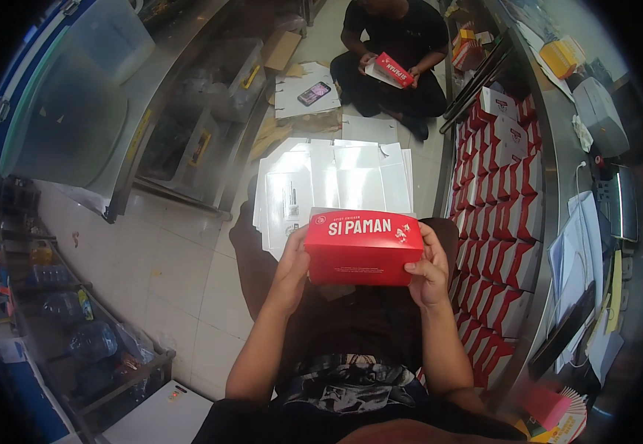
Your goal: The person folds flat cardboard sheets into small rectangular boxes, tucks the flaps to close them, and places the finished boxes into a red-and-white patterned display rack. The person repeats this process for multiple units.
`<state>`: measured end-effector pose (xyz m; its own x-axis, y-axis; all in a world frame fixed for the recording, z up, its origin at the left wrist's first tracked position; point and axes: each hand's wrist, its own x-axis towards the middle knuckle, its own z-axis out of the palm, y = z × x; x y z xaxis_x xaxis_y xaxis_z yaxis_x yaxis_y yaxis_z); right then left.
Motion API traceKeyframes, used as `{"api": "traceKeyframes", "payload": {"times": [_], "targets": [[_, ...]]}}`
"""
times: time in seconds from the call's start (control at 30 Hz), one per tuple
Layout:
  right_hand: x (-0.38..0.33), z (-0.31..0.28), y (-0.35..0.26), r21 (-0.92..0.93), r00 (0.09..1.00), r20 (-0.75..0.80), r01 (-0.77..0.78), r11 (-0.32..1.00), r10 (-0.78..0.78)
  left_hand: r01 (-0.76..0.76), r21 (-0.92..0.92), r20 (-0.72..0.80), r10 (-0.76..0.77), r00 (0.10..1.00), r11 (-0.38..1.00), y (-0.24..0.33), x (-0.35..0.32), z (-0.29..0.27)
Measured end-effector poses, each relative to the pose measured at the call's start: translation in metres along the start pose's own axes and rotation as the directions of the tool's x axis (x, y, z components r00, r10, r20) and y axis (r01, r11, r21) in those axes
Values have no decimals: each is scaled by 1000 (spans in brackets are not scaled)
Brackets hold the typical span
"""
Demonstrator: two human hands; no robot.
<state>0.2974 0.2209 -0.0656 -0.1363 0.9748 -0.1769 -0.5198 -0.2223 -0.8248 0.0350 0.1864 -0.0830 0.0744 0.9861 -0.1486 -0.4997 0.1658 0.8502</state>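
Note on R: stacked red-and-white boxes (495, 222); ahead, flat white card sheets (358, 177). See red box (363, 259) just this side of sheets, gripped w/ left hand (292, 268) at L end, right hand (431, 272) at R. Prob. best to press ends evenly, keep edges sq., avoid denting. Readable on box: lg. white caps (360, 227), round emblem (320, 219), tiny print (360, 270) below.
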Motion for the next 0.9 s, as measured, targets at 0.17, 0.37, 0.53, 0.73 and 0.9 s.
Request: {"api": "traceKeyframes", "payload": {"times": [0.17, 0.37, 0.53, 0.73, 0.9], "targets": [[1, -3, -3, -110, 981, 179, 93, 990, -72, 149, -115, -32, -154, 988, 982, -3, -4, -6], [1, -4, -2, -183, 968, 248, 80, 980, -33, 253, -146, -128, -272, 954, 956, 13, -3, 4], [-2, 0, -3, -207, 969, 247, 39, 978, 13, 122, -75, -183, -134, 974, 990, 1, -4, -3], [-8, 16, -13, -353, 960, 169, -151, 923, 221, -18, 190, -138, 45, 989, 982, 4, -8, -2], [-3, -1, -1, -384, 981, 80, -133, 914, 177, 63, 180, 32, -70, 997, 982, 17, -8, -2]]}}
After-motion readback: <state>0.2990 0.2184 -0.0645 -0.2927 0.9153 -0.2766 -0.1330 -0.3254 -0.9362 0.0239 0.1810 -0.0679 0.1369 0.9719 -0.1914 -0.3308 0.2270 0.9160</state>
